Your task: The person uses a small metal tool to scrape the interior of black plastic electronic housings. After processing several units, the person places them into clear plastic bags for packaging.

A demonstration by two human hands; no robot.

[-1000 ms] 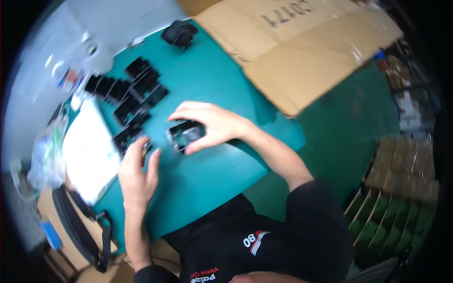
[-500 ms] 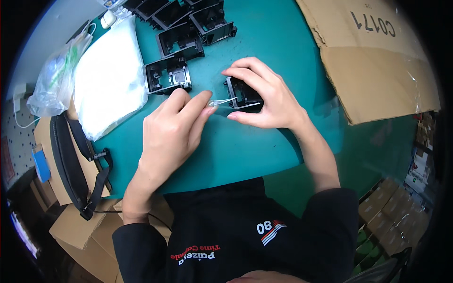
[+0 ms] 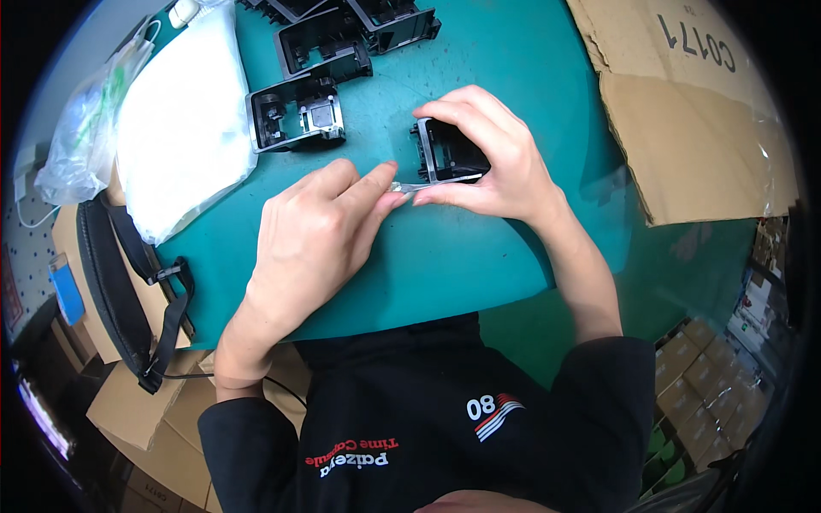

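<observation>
Landmark: the black plastic frame [image 3: 451,154] held on the green table [image 3: 445,256], roughly at its middle.

Right hand [image 3: 492,162]: wrapped around the frame from its right side, fingers over the top edge, thumb along the near edge. Grip closed on the frame, which stands tilted on the table.

Left hand [image 3: 312,239]: just left of the frame, thumb and forefinger pinched together on one small pale strip [image 3: 409,186]. The strip's far end meets the frame's near left corner. Whether it is seated inside cannot be told.

Count of like frames away from the hands: one open frame [image 3: 295,115] lying flat up and left of the held one; at least three more [image 3: 359,26] beyond it at the table's far edge, partly cut off by the picture rim.

Other items, one each: white bag [image 3: 184,111] far left of the frame; clear plastic bag [image 3: 81,128] beyond that; cardboard sheet [image 3: 684,111] to the right; black strap [image 3: 128,282] off the table's left edge.
</observation>
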